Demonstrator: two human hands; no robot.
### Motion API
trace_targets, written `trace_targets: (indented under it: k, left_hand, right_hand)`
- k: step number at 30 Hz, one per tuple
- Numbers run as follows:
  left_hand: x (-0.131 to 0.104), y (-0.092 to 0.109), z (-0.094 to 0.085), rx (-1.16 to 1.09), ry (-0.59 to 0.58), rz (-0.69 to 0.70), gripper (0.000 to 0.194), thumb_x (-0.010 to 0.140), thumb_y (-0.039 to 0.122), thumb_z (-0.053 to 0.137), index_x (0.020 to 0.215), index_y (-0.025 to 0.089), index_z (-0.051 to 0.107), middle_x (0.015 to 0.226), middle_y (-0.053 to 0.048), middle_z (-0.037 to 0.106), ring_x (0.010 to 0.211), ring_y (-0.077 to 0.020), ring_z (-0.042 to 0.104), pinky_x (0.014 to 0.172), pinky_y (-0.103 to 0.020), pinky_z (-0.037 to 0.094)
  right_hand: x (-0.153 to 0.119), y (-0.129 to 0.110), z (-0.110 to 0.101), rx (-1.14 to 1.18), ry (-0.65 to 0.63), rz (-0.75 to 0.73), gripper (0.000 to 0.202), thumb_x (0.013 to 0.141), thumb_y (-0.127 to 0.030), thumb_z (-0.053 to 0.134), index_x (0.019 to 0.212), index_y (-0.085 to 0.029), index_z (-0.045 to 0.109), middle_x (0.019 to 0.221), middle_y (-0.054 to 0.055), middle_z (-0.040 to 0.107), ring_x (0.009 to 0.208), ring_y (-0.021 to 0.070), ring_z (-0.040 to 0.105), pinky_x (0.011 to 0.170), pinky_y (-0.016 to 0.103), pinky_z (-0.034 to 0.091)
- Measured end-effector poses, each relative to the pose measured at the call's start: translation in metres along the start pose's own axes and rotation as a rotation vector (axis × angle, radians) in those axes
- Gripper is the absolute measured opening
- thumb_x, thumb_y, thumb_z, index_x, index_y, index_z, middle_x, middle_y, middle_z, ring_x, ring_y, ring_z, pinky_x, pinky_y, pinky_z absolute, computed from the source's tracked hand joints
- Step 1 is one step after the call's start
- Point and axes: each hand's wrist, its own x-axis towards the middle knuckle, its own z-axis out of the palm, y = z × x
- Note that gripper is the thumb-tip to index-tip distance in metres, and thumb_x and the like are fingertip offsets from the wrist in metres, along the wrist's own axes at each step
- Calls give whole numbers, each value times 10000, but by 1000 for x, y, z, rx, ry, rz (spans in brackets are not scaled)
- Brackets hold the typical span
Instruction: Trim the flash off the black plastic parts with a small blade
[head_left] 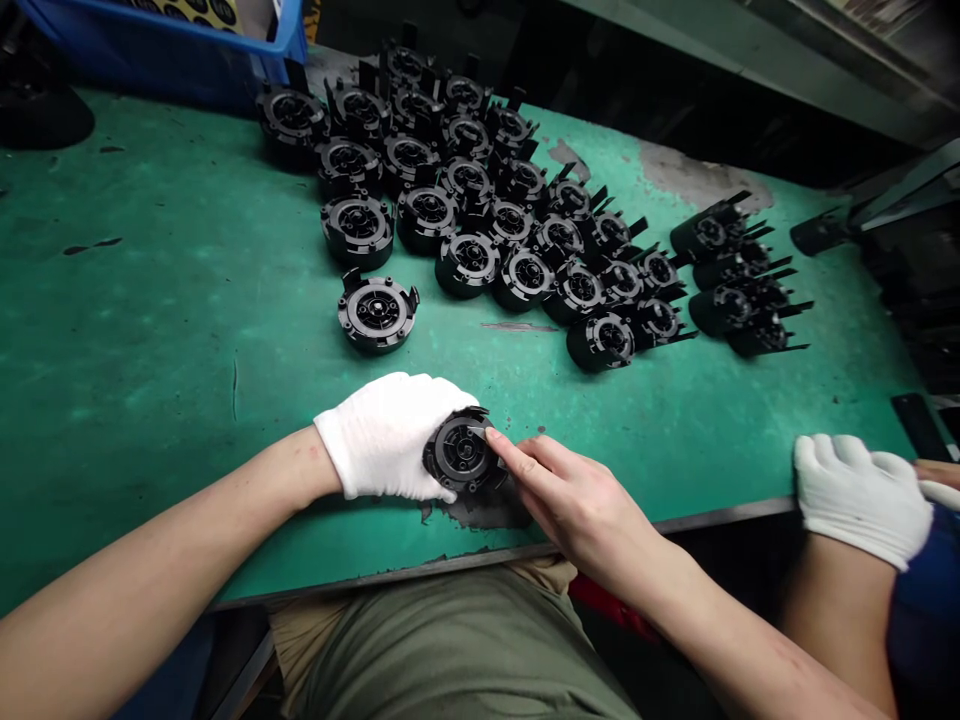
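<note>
My left hand [394, 435], in a white glove, is closed around the side of a round black plastic housing [463, 450]. This housing is held just above the near edge of the table, its ribbed, ringed face tilted up toward me. My bare right hand [574, 490] reaches in from the right, its index fingertip on the housing's face near the rim. Its other fingers are curled, and the thumb is hidden. Whether something small sits under that fingertip cannot be made out. Beyond my left hand, a single similar housing [377, 312] rests face up on the table.
Several more black housings [469, 260] with upright tabs stand grouped across the green table [165, 300]. A smaller cluster [724, 305] is at the right. A blue bin [172, 60] stands back left. At the right edge is another person's white-gloved hand [862, 495].
</note>
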Motion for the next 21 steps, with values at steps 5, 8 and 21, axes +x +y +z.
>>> trace_targets:
  k: [5,8,21]
  left_hand:
    - [0,0,-1,-3,-3,-4,655,770,600,780,1297,237,639,1253,-104,755,1092,-350,756,936,-458,596]
    - [0,0,-1,-5,-11,-9,639,773,596,774,1284,236,640,1223,-101,761,1073,-349,759,926,-461,598]
    - [-2,-1,0,-2,-3,-10,708,774,620,776,1349,243,605,1261,-106,748,1103,-351,752,944,-460,589]
  right_hand:
    - [4,15,-9,-80,-51,-95,655,1052,-71,435,1666,-245,293,1012,43,620,738,138,589,660,246,520]
    - [11,29,-18,-138,-97,-187,637,1041,-67,450,1648,-216,327,1008,49,628,755,151,601,649,253,508]
    - [62,75,-53,-163,-304,-500,579,1083,-111,322,1613,-299,462,1004,48,660,747,152,599,613,254,489]
